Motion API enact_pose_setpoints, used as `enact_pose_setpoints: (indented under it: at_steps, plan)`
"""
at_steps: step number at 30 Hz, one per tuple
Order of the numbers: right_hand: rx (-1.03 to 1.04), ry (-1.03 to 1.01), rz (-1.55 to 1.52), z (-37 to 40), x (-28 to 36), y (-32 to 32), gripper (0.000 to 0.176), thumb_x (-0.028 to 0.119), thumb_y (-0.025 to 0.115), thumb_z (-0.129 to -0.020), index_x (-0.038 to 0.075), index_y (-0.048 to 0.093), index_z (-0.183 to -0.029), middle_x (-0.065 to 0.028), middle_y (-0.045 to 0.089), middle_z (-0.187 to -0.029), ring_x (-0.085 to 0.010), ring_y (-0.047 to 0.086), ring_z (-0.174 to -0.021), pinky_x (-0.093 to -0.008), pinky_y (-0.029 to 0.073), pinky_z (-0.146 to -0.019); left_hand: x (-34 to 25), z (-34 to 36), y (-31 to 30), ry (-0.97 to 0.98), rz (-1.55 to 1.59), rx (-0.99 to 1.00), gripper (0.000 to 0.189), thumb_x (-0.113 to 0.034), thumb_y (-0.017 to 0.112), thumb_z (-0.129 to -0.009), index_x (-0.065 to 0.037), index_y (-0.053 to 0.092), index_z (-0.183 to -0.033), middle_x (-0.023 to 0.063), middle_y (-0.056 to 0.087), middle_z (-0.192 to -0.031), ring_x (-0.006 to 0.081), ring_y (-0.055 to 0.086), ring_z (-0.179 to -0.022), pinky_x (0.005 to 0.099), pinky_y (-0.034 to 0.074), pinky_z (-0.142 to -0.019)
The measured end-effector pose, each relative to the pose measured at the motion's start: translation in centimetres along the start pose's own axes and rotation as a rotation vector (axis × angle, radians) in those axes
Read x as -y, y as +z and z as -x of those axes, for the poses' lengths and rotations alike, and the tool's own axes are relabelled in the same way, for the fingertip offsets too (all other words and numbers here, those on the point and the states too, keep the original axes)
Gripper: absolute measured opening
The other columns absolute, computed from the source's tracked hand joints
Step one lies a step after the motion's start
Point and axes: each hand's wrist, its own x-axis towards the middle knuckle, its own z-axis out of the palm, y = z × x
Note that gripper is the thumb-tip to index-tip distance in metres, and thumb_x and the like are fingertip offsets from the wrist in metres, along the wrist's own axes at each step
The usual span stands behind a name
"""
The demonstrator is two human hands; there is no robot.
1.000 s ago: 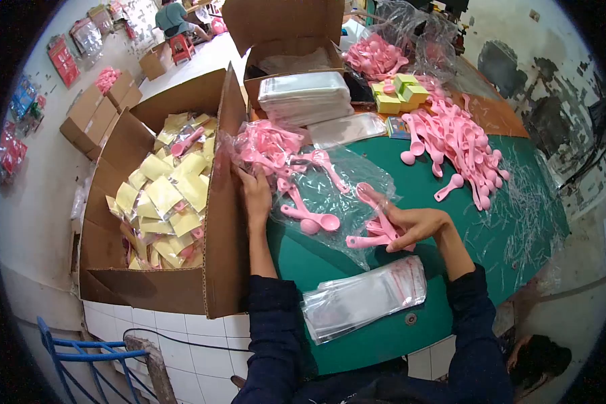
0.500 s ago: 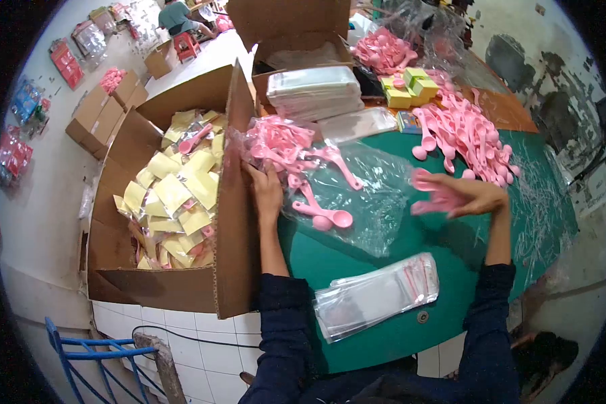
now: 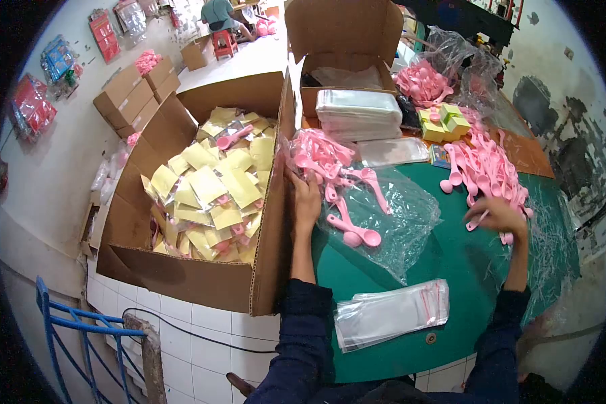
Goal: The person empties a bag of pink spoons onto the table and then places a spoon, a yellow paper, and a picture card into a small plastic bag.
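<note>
My left hand (image 3: 306,202) is between the tall carton's side and a clear plastic bag (image 3: 411,229). Its fingers are closed at the bag's edge, beside a heap of pink measuring spoons (image 3: 320,151). A few more pink spoons (image 3: 357,227) lie loose on the bag. Over the front of a larger pile of pink spoons (image 3: 485,165), my right hand (image 3: 499,219) is slightly blurred, fingers apart and reaching left. One pink spoon (image 3: 477,221) shows right under its fingertips. The cardboard carton (image 3: 182,273) on the left holds many clear packets with yellow cards (image 3: 212,185).
Flat clear sleeves (image 3: 390,313) lie at the green table's (image 3: 377,360) front. Behind are a stack of clear bags (image 3: 357,114), yellow-green small boxes (image 3: 444,122) and an open carton (image 3: 347,34). A blue metal rail (image 3: 81,316) stands lower left. A person (image 3: 225,17) sits far back.
My right hand has moved to the spoon pile, and the pink spoons it held are no longer seen in it. The view has shifted left, so things appear farther right. My left hand stays beside the carton.
</note>
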Motion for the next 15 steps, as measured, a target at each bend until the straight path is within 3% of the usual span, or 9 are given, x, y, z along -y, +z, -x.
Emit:
enact_pose_setpoints:
  at_steps: [1, 2, 3, 5, 7, 9, 11, 12, 15]
  plan:
    - [0.343, -0.08, -0.24, -0.9, 3.7, 0.8, 0.023, 0.008, 0.055, -0.078, 0.007, 0.063, -0.099, -0.0127, 0.061, -0.087, -0.0193, 0.059, -0.08, -0.0314, 0.046, -0.073, 0.1, 0.1, 0.1, -0.016, -0.005, 0.008, 0.071, -0.037, 0.035, -0.091, 0.009, 0.001, -0.134, 0.0295, 0.011, -0.139, 0.0368, 0.013, -0.131, 0.0355, 0.013, -0.107]
    - [0.399, -0.178, -0.292, -2.2, 5.9, 2.4, 0.025, 0.007, 0.054, -0.079, 0.008, 0.062, -0.103, -0.0126, 0.061, -0.088, -0.0208, 0.059, -0.083, -0.0321, 0.045, -0.075, 0.2, -0.1, 0.1, 0.111, 0.025, -0.003, 0.071, -0.037, 0.035, -0.091, 0.009, 0.001, -0.133, 0.0295, 0.011, -0.139, 0.0363, 0.013, -0.131, 0.0354, 0.013, -0.107]
    - [0.45, -0.277, -0.344, -3.6, 7.2, 4.3, 0.028, 0.006, 0.053, -0.079, 0.009, 0.061, -0.106, -0.0124, 0.061, -0.09, -0.0223, 0.059, -0.086, -0.0327, 0.045, -0.077, 0.5, -0.2, 0.3, 0.109, 0.02, -0.012, 0.071, -0.037, 0.035, -0.091, 0.009, 0.001, -0.133, 0.0293, 0.012, -0.139, 0.0361, 0.013, -0.131, 0.0354, 0.013, -0.107]
    - [0.113, -0.467, -0.144, -7.1, 7.6, 8.5, 0.039, 0.007, 0.051, -0.081, 0.011, 0.051, -0.119, -0.0147, 0.058, -0.099, -0.0288, 0.057, -0.089, -0.0344, 0.045, -0.08, 1.1, -0.4, 0.5, 0.111, 0.008, -0.042, 0.071, -0.036, 0.036, -0.091, 0.009, 0.002, -0.134, 0.0289, 0.012, -0.139, 0.0357, 0.014, -0.131, 0.0354, 0.013, -0.107]
    - [-0.055, -0.295, -0.025, -11.4, 8.9, 11.0, 0.049, 0.008, 0.051, -0.08, 0.013, 0.04, -0.127, -0.0192, 0.051, -0.112, -0.0331, 0.052, -0.097, -0.039, 0.042, -0.084, 0.7, -0.2, 0.3, 0.082, 0.006, -0.02, 0.071, -0.037, 0.036, -0.091, 0.009, 0.003, -0.134, 0.0286, 0.013, -0.139, 0.0358, 0.014, -0.131, 0.0354, 0.013, -0.107]
    - [-0.455, -0.619, 0.114, -15.8, 11.0, 11.3, 0.057, 0.012, 0.058, -0.078, 0.01, 0.034, -0.13, -0.0206, 0.042, -0.121, -0.0366, 0.046, -0.105, -0.0393, 0.04, -0.087, 0.2, -0.1, 0.2, 0.055, 0.029, -0.013, 0.07, -0.037, 0.036, -0.091, 0.008, 0.003, -0.134, 0.0282, 0.014, -0.139, 0.0359, 0.015, -0.131, 0.0354, 0.014, -0.106]
    - [-0.467, -0.437, 0.185, -19.0, 12.7, 11.6, 0.066, 0.027, 0.064, -0.073, 0.006, 0.034, -0.128, -0.0254, 0.038, -0.122, -0.041, 0.037, -0.113, -0.0434, 0.039, -0.089, -0.1, 0.1, 0.1, 0.035, 0.068, -0.011, 0.07, -0.038, 0.036, -0.091, 0.007, 0.004, -0.134, 0.0277, 0.014, -0.139, 0.0363, 0.015, -0.13, 0.0354, 0.014, -0.106]
    - [-0.485, -0.381, 0.253, -20.3, 13.3, 12.0, 0.07, 0.029, 0.066, -0.071, 0.005, 0.033, -0.128, -0.0264, 0.038, -0.121, -0.0416, 0.037, -0.113, -0.0448, 0.039, -0.089, 0.8, -0.2, 0.3, -0.038, 0.033, -0.001, 0.07, -0.039, 0.035, -0.091, 0.007, 0.004, -0.135, 0.0277, 0.015, -0.139, 0.0366, 0.015, -0.13, 0.0359, 0.014, -0.106]
    - [-0.504, -0.206, 0.371, -23.3, 13.8, 13.9, 0.078, 0.032, 0.067, -0.065, 0.003, 0.032, -0.128, -0.0278, 0.039, -0.118, -0.043, 0.037, -0.112, -0.0485, 0.038, -0.088, 1.6, -0.4, 0.4, 0.051, 0.041, -0.014, 0.069, -0.038, 0.036, -0.091, 0.007, 0.006, -0.134, 0.0275, 0.016, -0.139, 0.0366, 0.016, -0.13, 0.0364, 0.015, -0.106]
